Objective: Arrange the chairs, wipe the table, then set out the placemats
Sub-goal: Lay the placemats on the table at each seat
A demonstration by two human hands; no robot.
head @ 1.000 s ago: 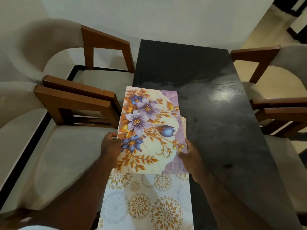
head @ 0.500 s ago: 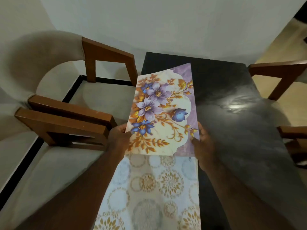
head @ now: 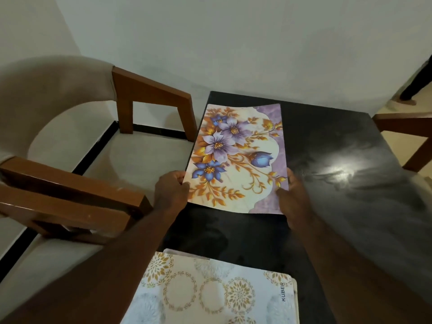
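Floral placemat farther along table

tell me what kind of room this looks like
Most likely a home dining area: a dark glossy table against a plain wall, cushioned wooden-armed chairs at its sides, and a floral placemat being set out, with more mats stacked nearer.

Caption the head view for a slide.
Left hand and right hand hold a floral placemat by its near corners at the dark table; patterned placemats lie nearer.
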